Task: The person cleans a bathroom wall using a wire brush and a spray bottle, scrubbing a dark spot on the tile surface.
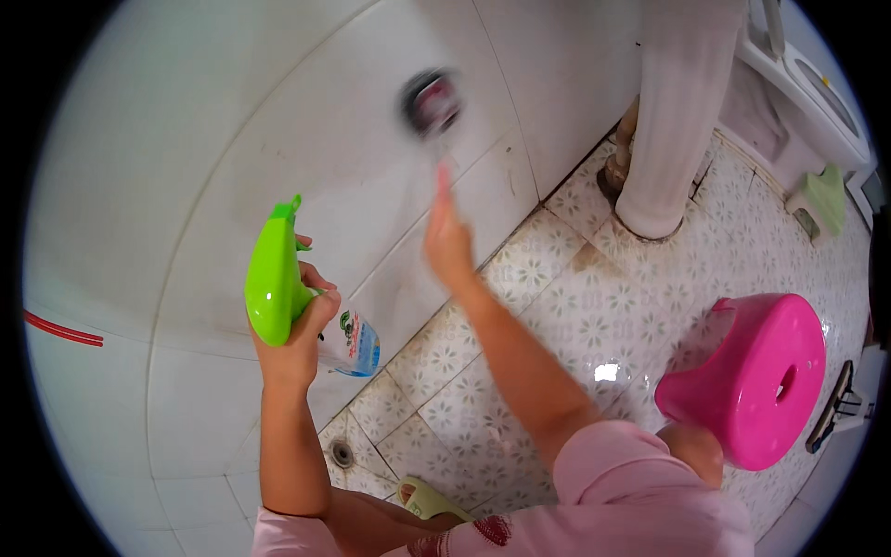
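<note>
Around the neck of a spray bottle (271, 285) with a bright green trigger head, my left hand (306, 324) is closed; the bottle's clear, labelled body shows below the fingers, in front of the white wall tiles (320, 174). Higher up and to the right, my right hand (447, 244) grips the pinkish handle of a brush (431, 104). The brush's round, dark-rimmed head is blurred and lies over the wall tiles; whether it touches them I cannot tell.
A white pedestal (679, 125) stands on the patterned tile floor (557, 313). At the right are a pink plastic stool (773, 383), a pale green stool (821, 202) and a squeegee-like tool (835, 411). A floor drain (342, 454) lies near a green slipper (428, 500).
</note>
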A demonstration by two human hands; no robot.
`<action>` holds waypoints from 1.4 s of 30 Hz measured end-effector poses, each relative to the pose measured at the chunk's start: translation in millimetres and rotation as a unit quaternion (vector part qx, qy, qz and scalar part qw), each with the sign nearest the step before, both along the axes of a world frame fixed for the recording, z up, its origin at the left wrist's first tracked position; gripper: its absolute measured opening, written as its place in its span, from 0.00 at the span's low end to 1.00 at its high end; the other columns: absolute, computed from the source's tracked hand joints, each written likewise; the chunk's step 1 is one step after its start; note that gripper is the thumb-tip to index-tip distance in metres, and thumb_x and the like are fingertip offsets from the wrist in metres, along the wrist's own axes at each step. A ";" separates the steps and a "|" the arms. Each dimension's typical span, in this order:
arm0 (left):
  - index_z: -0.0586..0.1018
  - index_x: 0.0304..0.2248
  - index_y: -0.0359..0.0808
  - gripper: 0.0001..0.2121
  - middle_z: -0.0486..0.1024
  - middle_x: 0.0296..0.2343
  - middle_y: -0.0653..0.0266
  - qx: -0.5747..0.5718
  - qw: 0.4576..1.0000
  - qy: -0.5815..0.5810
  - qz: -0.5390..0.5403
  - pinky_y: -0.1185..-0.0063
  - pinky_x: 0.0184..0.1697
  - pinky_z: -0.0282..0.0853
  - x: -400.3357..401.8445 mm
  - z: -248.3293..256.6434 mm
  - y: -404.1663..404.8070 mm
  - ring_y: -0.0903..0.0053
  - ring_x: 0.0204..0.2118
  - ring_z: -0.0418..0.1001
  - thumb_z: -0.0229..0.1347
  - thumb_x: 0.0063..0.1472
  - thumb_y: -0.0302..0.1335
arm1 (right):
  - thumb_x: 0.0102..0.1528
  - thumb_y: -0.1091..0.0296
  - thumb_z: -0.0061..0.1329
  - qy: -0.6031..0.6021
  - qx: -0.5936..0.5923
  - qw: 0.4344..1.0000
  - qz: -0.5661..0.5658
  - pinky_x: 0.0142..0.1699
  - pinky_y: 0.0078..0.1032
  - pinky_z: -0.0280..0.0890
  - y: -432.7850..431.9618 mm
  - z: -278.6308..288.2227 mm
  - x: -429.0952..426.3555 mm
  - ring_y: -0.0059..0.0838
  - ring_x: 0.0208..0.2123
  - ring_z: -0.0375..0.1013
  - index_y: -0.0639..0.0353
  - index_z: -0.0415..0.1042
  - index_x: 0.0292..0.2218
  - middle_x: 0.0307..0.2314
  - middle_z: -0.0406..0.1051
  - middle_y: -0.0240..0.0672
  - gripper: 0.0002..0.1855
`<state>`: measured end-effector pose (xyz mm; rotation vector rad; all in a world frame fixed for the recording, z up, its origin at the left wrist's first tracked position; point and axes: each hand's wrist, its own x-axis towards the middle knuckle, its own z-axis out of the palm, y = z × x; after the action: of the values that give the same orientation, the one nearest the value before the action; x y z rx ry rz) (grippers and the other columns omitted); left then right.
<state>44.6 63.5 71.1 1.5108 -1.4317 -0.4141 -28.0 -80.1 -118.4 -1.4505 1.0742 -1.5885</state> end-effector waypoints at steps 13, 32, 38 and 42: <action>0.72 0.41 0.32 0.20 0.69 0.21 0.69 0.058 0.998 0.009 -0.029 0.83 0.29 0.64 6.8 -18.0 -8.2 0.83 0.23 0.67 0.55 0.43 0.18 | 0.61 0.71 0.32 -0.035 0.096 0.995 -0.012 0.23 0.36 0.61 -7.2 11.0 -16.6 0.44 0.14 0.64 0.46 0.39 0.63 0.14 0.65 0.46 0.32; 0.69 0.47 0.31 0.27 0.74 0.32 0.60 0.048 0.995 0.075 -0.037 0.81 0.34 0.68 15.6 -15.8 -6.0 0.80 0.30 0.71 0.55 0.42 0.17 | 0.61 0.69 0.33 -0.011 0.017 0.999 0.049 0.25 0.33 0.63 73.5 -35.8 47.7 0.33 0.15 0.63 0.49 0.38 0.64 0.30 0.71 0.49 0.32; 0.72 0.45 0.29 0.25 0.71 0.42 0.60 0.026 0.996 0.050 -0.068 0.81 0.31 0.68 9.5 -27.1 -7.1 0.81 0.27 0.72 0.54 0.42 0.18 | 0.62 0.68 0.30 -0.440 0.220 0.871 0.003 0.14 0.18 0.49 54.3 -9.2 -3.7 0.14 0.12 0.50 0.41 0.40 0.64 0.14 0.56 0.27 0.31; 0.72 0.43 0.29 0.24 0.72 0.40 0.61 0.039 0.995 0.069 -0.065 0.81 0.30 0.68 1.9 -30.9 0.1 0.81 0.26 0.72 0.55 0.42 0.18 | 0.63 0.67 0.28 -0.422 0.217 0.880 0.006 0.14 0.14 0.47 75.1 -29.3 4.8 0.11 0.11 0.47 0.41 0.41 0.64 0.14 0.50 0.22 0.30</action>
<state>46.5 63.6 40.2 1.4259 -1.4225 -0.6476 -23.2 -5.0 -147.7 -0.3660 0.7937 -1.5825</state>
